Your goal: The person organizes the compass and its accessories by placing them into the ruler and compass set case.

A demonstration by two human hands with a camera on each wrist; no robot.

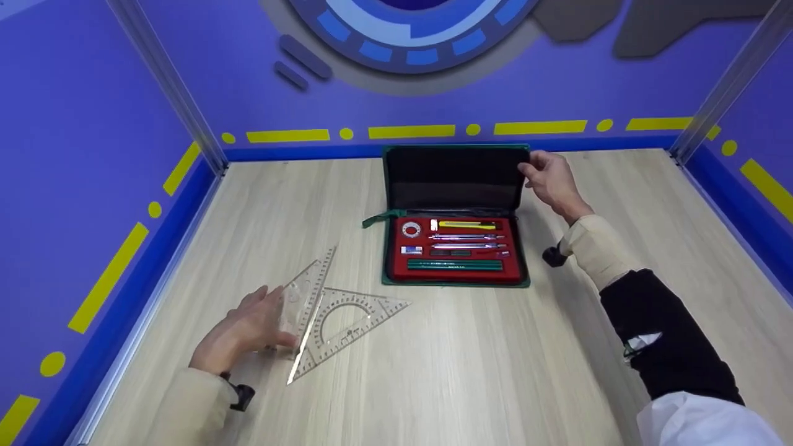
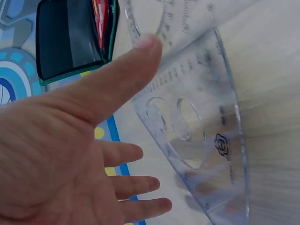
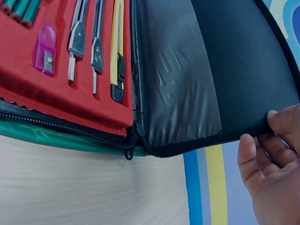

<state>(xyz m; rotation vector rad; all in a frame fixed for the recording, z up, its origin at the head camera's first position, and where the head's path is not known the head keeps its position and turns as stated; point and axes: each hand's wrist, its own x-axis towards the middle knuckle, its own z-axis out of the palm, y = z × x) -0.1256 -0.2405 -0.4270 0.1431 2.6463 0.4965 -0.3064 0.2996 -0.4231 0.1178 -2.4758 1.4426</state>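
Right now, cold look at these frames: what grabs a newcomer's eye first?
The red tray in the open case, toward the back of the table, with a yellow cutter along its top row. Next, the right hand pinching the right edge of the raised lid. Then two clear, overlapping set squares front-left of the case, the left hand at the left one.

Partitioned booth (image 1: 74,142), one; wider premises not determinable. Walls: blue-purple printed panels (image 1: 433,109), ring motif (image 1: 375,51) at rear, yellow bars (image 1: 412,131) and dots (image 1: 346,133) near base. Corners: metal posts (image 1: 170,80). Between panels: pale wood-grain bench (image 1: 464,359).
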